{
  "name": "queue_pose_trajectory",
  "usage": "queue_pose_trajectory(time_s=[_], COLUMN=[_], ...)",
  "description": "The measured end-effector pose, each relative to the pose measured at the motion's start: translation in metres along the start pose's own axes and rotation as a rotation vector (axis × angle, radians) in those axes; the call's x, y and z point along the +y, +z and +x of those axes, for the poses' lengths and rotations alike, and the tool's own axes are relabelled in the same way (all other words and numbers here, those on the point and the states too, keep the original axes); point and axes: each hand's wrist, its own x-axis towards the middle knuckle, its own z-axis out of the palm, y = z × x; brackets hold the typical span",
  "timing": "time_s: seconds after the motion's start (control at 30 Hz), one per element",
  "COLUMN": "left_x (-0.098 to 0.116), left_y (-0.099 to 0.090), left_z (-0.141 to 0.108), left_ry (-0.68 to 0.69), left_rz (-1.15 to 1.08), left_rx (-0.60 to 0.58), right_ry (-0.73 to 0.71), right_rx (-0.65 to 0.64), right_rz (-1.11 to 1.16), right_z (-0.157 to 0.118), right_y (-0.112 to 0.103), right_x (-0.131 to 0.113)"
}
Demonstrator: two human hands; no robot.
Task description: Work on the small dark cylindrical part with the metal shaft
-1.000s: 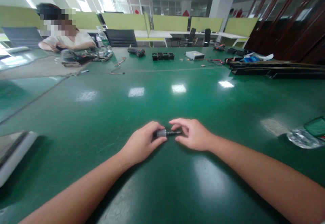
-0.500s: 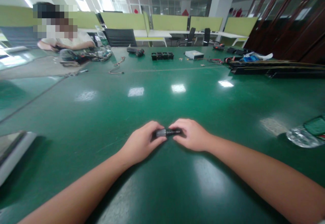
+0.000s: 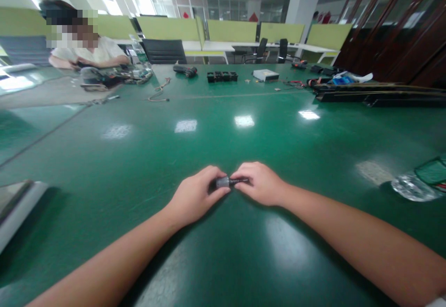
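Observation:
A small dark cylindrical object [image 3: 223,182] with a grey, wider left part and a thin, ribbed black right part lies sideways between my hands, low over the green table [image 3: 216,144]. My left hand [image 3: 200,193] pinches its wider end between thumb and fingers. From the other side, my right hand [image 3: 261,183] has its thumb and fingertips closed round the thin black part. The fingertips of both hands are close together near the middle of the object.
A clear bottle [image 3: 414,187] lies at the right, and a grey-edged flat object [image 3: 24,209] at the left. Black parts [image 3: 222,76], a silver box [image 3: 265,75] and dark long strips [image 3: 383,94] lie farther back. A person [image 3: 90,56] sits at the far left.
My right thumb and fingertips have shifted slightly left along the black part, nearer my left hand, and are closer together. My left hand has hardly moved.

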Motion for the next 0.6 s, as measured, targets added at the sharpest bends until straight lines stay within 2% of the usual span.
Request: queue_pose_trajectory(time_s=[0.3, 0.6], left_x=[-0.0005, -0.0024], left_y=[0.0006, 0.0016], left_z=[0.0006, -0.0004], left_ry=[-0.01, -0.003], left_rz=[0.005, -0.017], left_rx=[0.0, 0.014], right_ry=[-0.039, -0.014], right_rx=[0.004, -0.013], right_rz=[0.002, 0.017], right_z=[0.0016, 0.0003], right_y=[0.002, 0.0001], right_x=[0.0043, 0.0033])
